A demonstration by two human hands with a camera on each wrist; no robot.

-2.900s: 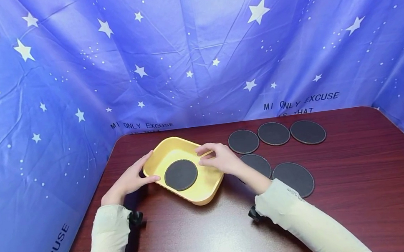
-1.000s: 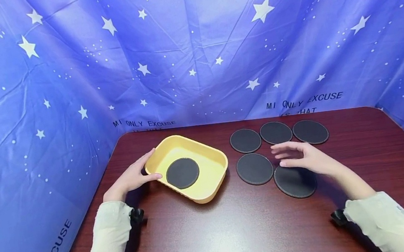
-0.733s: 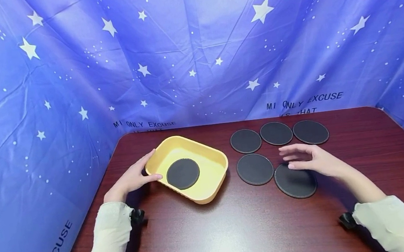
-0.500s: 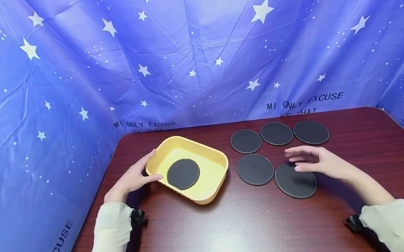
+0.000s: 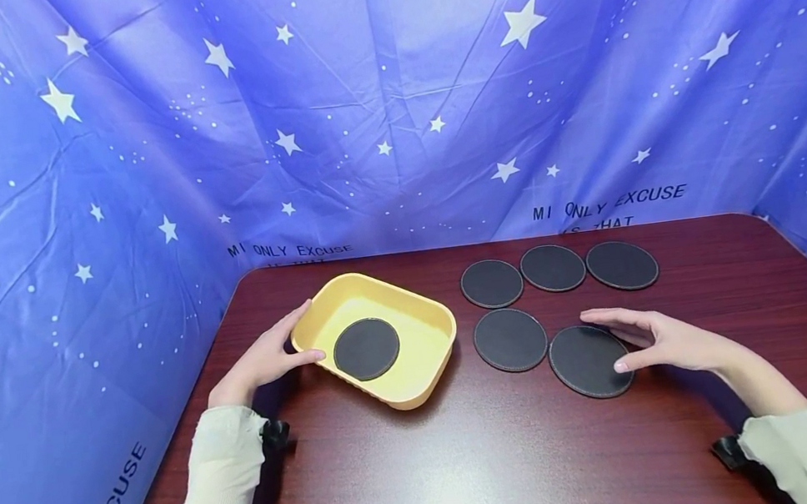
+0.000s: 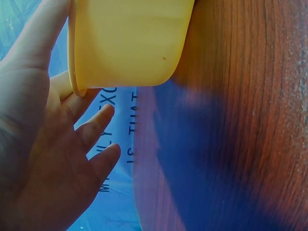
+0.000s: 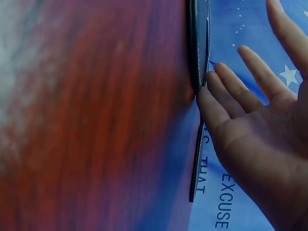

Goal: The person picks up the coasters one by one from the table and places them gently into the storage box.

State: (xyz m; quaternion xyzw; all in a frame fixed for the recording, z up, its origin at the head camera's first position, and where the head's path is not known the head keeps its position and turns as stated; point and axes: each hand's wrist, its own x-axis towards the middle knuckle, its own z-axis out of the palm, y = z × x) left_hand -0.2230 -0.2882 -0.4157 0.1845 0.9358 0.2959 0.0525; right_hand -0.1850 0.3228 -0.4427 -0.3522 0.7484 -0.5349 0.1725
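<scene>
My left hand (image 5: 260, 360) holds the left end of a yellow plastic basin (image 5: 416, 355), with the thumb over the rim and the fingers along the outside. Inside the basin lies one round black coaster (image 5: 366, 349) with a stitched edge. In the left wrist view, the basin's wall (image 6: 130, 43) meets the thumb and the forefinger. Over the right edge of the nearest coaster (image 5: 585, 364) on the table, my right hand (image 5: 675, 343) spreads its fingers and thumb. The right wrist view shows the right hand (image 7: 260, 130) with parted fingers, the fingertips beside the coasters' edges.
Three coasters form a back row: left (image 5: 491, 283), middle (image 5: 552, 268) and right (image 5: 622, 265). Another coaster (image 5: 510, 340) sits in front of them, left of the nearest one. The dark red wooden table (image 5: 402, 487) backs onto a blue star-printed curtain (image 5: 385, 103).
My right hand has come out of the basin and moved right to the nearest coaster, lowering and widening its thumb gap there. My left hand and the basin stay where they are.
</scene>
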